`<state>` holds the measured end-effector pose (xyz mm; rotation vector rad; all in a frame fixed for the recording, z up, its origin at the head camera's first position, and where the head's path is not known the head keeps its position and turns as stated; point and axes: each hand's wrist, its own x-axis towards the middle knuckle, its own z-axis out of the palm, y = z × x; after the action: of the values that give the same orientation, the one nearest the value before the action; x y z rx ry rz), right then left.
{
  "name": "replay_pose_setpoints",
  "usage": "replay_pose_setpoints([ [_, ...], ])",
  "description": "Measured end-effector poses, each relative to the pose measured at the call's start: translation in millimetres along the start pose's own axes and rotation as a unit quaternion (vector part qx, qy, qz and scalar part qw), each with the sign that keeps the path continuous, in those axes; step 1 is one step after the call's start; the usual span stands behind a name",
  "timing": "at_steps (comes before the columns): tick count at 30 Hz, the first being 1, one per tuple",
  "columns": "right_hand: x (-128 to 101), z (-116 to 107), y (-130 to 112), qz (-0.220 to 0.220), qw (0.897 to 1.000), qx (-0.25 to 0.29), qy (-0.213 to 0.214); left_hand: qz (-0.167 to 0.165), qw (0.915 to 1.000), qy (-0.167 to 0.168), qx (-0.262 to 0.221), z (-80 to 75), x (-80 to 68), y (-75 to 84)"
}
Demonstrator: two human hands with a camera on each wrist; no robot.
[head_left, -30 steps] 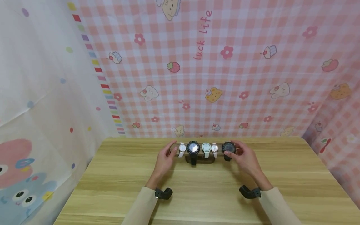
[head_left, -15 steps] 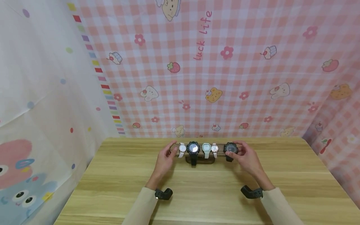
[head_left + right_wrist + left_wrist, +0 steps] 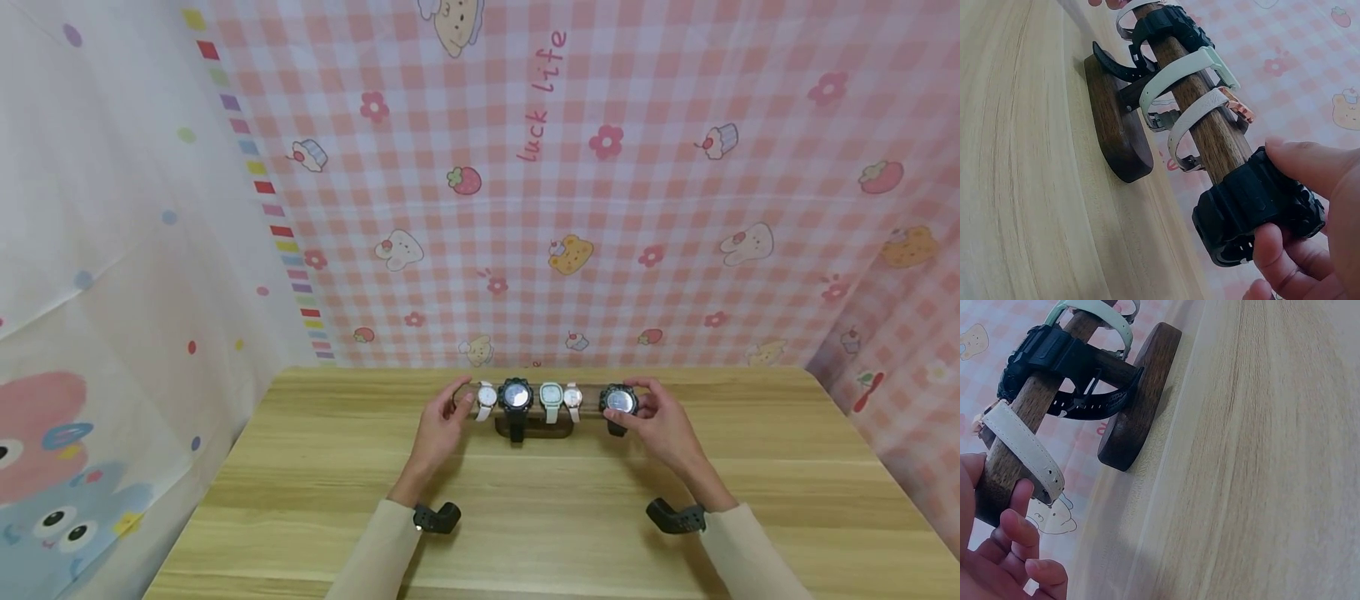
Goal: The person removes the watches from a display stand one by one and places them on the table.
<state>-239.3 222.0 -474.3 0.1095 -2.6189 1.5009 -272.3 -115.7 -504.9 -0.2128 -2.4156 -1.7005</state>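
Chunky black rubber watch (image 3: 1254,209) is pinched by right hand (image 3: 662,423) fingers at end of dark wooden bar stand (image 3: 1019,422); other end touched w/ loosely curled left hand (image 3: 438,425) fingers.

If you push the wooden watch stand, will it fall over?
Probably not from a soft push: the stand sits on a wide oval base flat on the table. It may be a bit top-heavy, since five watches hang on its bar. The left hand touches one bar end and the right hand grips the black watch, which likely steadies it.
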Motion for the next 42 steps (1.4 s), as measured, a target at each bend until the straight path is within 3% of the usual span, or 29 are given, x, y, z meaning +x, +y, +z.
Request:
replay_pose_setpoints([
  [9,-7,-5,0,0.004,1.000,-0.012,-0.003,-0.012,0.9999,-0.001,0.005,1.0,-1.4,0.7],
  [29,-25,-21,-1,-0.044,0.996,-0.081,0.017,-0.009,1.0000,0.003,-0.001,0.4,-2.2,4.4],
  [42,-40,-18,-4,-0.068,0.990,-0.126,0.005,-0.002,1.0000,-0.001,-0.003,-0.2,0.7,2.2],
])
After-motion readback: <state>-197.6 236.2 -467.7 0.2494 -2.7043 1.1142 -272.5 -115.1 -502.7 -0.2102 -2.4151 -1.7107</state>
